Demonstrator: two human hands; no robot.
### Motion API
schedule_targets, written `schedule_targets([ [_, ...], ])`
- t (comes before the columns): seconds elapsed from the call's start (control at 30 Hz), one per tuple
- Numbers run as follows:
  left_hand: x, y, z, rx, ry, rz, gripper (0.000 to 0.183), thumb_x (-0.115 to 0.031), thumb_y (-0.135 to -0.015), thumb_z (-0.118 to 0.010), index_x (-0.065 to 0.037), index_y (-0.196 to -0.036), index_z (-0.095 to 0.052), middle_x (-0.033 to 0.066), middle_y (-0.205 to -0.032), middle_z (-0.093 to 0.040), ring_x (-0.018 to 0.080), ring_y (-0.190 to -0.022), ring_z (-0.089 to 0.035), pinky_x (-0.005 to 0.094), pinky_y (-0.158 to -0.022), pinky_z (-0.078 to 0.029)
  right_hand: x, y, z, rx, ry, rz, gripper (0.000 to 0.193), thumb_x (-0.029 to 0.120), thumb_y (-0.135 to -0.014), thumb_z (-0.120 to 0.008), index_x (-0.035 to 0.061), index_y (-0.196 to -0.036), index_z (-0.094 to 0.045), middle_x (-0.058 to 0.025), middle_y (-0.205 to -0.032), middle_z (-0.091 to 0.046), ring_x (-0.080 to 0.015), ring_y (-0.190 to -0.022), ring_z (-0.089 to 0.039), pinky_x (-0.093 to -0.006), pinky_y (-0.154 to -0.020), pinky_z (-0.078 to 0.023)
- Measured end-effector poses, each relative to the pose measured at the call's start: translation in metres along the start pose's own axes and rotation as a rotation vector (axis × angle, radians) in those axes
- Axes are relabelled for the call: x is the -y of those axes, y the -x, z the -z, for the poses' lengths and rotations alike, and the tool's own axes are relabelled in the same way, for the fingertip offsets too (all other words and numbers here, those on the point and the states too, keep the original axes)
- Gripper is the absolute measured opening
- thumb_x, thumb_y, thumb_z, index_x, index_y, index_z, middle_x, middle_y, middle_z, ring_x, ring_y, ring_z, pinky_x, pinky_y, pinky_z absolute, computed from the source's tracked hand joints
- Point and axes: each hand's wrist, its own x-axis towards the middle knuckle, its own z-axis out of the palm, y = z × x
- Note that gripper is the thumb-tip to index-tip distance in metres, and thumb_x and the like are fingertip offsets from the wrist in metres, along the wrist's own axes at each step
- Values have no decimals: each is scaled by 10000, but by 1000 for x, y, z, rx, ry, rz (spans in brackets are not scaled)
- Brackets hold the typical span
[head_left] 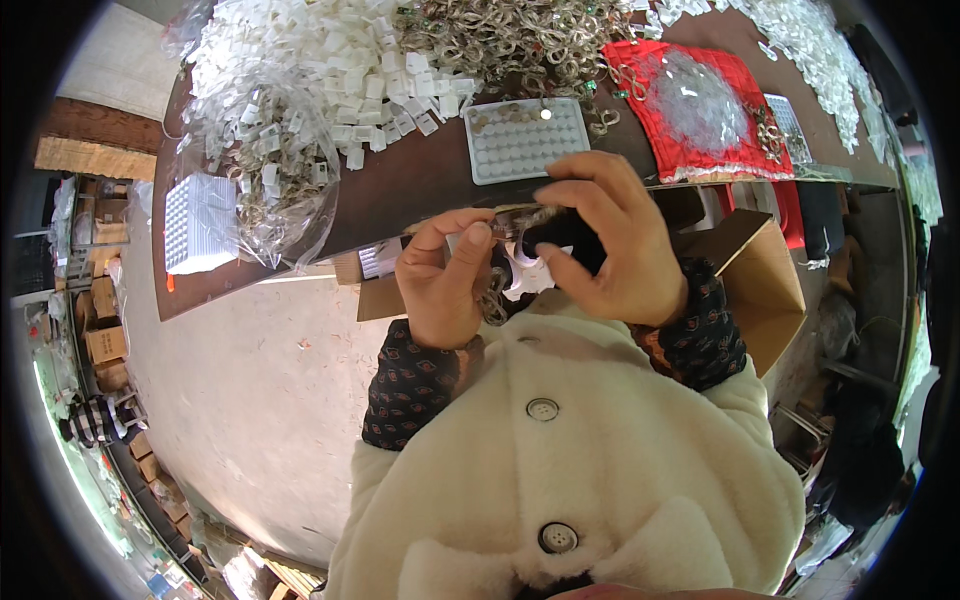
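Just off the table's near edge, my left hand [442,285] is closed, its thumb and index finger pinched together. From it hangs a small coil of brownish twisted cord [495,298]; the tiny part at the fingertips is too small to make out. My right hand [625,240] is raised close by on the right, with thumb and fingers apart and nothing visible between them. Beyond the hands lies a white moulded tray [528,165] with rows of round hollows, several at its far side holding small tan pieces.
The brown table [400,190] carries heaps of white tags [330,70] and coiled cords [520,45]. A clear bag [285,200] and stacked trays [200,225] lie left; a red cloth [655,140] with clear plastic bits [700,100] lies right. Below stands an open cardboard box [765,290].
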Motion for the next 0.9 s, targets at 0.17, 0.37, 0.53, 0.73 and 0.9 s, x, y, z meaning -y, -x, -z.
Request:
schedule_targets([
  [0.17,7,7,-8,-4,165,36,190,-175,-965,-668,-15,-1067,-667,7,-772,-608,44,-562,-446,188,-471,-316,8,11,-22,-31,-211,-2,326,-11,-754,-764,33,-1059,-656,-93,-973,-658,-295,-896,-642,-386,-769,-542],
  [0.37,11,9,8,54,110,62,177,-135,-970,-638,-4,-1088,-660,24,-819,-638,44,-582,-470,177,-490,-332,4,13,-28,-29,-230,47,226,12,-790,-735,51,-1007,-682,-54,-979,-666,-264,-852,-643,-364,-729,-539],
  [0.53,19,4,4,48,-84,50,304,-228,-1018,-549,-2,-1207,-627,-13,-724,-549,27,-569,-406,178,-473,-274,-16,23,-15,-13,-197,79,167,66,-819,-731,69,-981,-690,-58,-973,-674,-263,-822,-654,-337,-704,-542],
  [0.73,27,5,-3,143,20,160,188,-198,-976,-643,-16,-1022,-649,1,-711,-564,46,-543,-409,196,-445,-275,-110,48,69,-426,64,-365,140,41,-888,-720,22,-1027,-722,-108,-935,-715,-177,-825,-684,-306,-739,-554],
  [0.9,39,-1,-13,111,50,202,162,-178,-985,-632,-16,-986,-637,4,-700,-550,48,-532,-406,194,-437,-274,-226,55,156,-600,596,-457,132,133,-887,-688,78,-1005,-709,-149,-913,-701,-324,-826,-686,-390,-737,-544],
])
